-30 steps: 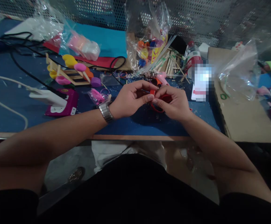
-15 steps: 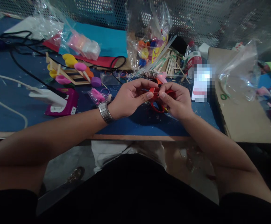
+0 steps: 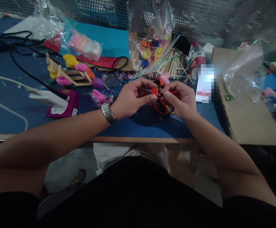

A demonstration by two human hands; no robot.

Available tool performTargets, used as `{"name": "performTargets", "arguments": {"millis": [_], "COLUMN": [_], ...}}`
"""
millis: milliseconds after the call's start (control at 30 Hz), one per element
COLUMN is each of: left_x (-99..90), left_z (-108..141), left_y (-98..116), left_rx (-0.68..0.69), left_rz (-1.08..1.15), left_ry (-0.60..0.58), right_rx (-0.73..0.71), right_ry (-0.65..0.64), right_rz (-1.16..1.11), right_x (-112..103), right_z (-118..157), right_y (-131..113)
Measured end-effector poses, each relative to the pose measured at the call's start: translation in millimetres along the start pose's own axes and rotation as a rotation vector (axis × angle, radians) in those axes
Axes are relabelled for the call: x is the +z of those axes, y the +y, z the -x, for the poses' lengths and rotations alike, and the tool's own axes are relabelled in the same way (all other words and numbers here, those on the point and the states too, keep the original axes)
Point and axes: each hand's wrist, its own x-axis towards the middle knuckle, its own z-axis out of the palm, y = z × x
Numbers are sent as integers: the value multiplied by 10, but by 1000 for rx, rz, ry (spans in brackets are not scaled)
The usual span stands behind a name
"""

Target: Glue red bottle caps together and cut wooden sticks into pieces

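Over the blue table, my left hand (image 3: 134,96) pinches a small red piece (image 3: 154,91) between thumb and fingertips. Close to its right side, my right hand (image 3: 179,98) has thumb and forefinger pressed together at the edge of the piece; what they hold is too small to make out. Red scissor-like handles (image 3: 160,107) lie under and between the hands, partly hidden. Something yellow (image 3: 169,110) shows beside them.
A wooden craft frame (image 3: 73,77) with coloured pieces and a purple power socket (image 3: 72,103) are at left. Behind the hands are a plastic bag of coloured balls (image 3: 149,52) and sticks (image 3: 174,63). A phone (image 3: 204,85), bottle (image 3: 197,58) and cardboard (image 3: 249,117) lie right.
The red piece has turned slightly and shows more of its face between my left fingertips. My right fingers have shifted a little, and more of the yellow thing shows below.
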Motion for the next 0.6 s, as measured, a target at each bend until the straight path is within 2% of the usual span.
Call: {"name": "performTargets", "arguments": {"millis": [133, 267, 600], "left_x": [-6, 4, 19], "left_z": [2, 11, 24], "left_y": [-1, 22, 54], "left_rx": [-22, -21, 8], "left_rz": [54, 56, -14], "left_ry": [-15, -32, -54], "right_rx": [-42, -24, -2], "right_ry": [-49, -77, 56], "right_rz": [47, 78, -17], "right_x": [13, 37, 57], "right_z": [-3, -25, -19], "right_y": [-91, -120, -4]}}
